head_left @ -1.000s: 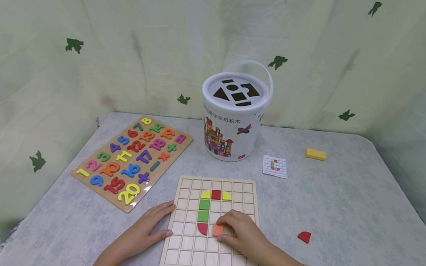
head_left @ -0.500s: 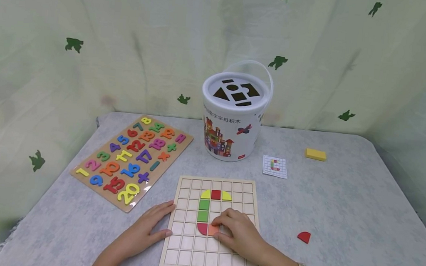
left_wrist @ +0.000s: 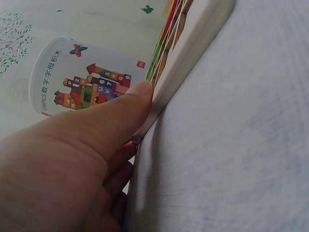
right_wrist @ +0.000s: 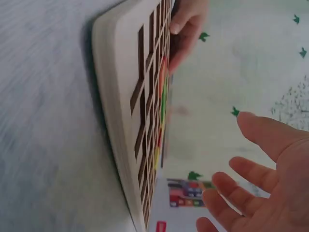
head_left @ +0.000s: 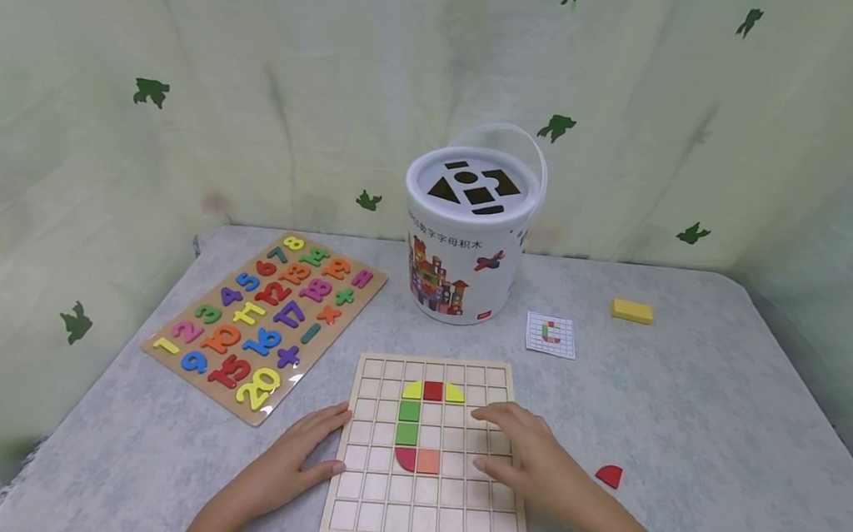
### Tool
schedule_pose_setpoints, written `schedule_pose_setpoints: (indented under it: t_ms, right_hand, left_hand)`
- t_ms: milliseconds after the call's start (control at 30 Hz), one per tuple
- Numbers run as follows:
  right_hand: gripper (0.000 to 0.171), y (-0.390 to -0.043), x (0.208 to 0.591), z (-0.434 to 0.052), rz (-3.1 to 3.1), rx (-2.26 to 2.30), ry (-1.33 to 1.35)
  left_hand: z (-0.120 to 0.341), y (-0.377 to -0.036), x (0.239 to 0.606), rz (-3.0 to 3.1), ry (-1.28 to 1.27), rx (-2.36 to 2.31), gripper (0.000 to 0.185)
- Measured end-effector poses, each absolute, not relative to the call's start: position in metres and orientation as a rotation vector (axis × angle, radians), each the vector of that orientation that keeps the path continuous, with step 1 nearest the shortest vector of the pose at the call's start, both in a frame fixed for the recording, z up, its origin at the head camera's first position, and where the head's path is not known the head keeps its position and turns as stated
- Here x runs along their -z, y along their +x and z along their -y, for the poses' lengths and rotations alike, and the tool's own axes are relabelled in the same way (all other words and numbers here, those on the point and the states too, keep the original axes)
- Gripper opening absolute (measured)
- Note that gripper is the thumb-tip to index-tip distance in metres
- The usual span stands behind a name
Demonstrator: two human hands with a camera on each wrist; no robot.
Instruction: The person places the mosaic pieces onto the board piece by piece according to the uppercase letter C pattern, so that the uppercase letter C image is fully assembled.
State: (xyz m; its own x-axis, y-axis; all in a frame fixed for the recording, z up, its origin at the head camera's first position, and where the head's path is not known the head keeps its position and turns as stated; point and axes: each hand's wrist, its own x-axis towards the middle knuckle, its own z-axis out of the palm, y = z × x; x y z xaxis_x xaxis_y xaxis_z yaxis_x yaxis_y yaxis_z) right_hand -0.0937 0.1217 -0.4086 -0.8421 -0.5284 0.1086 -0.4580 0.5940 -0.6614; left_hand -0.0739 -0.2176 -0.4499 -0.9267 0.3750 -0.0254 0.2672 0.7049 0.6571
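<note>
On the table lies a wooden grid board. A red square sits between two yellow quarter-round tiles, with two green squares below the left one. Under these a red quarter-round tile adjoins an orange square tile, both in cells. My left hand touches the board's left edge; the left wrist view has its thumb against the rim. Above the board's right side hovers my right hand, thumb and fingers apart and holding nothing, as the right wrist view confirms.
A loose red quarter-round tile lies right of the board. Farther back are a pattern card, a yellow block and a white lidded bucket. A number puzzle board lies at left.
My right hand slid the orange square left into the cell beside the red quarter-round tile. It then let go and moved up to the right. My left hand stayed put.
</note>
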Motion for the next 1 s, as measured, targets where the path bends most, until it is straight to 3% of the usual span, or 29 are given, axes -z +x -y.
schedule_pose_setpoints:
  t_ms: [233,567,833,1000]
  right_hand:
    - [0.054,-0.085,0.406,-0.172,-2.937,1.126,-0.899]
    - [0.047,-0.075,0.425,-0.227,-2.983,0.938,-0.486]
    - [0.032,-0.076,0.433,-0.240,-2.864,0.856,-0.266]
    - [0.036,-0.076,0.432,-0.235,-2.818,0.847,-0.164]
  left_hand:
    - [0.217,-0.074,0.449,-2.749,0.503,-1.012,0.065]
    - [0.217,-0.075,0.448,-2.749,0.518,-1.012,0.064]
    - [0.217,-0.074,0.448,-2.749,0.511,-1.011,0.064]
    - [0.217,-0.074,0.449,-2.752,0.511,-1.010,0.064]
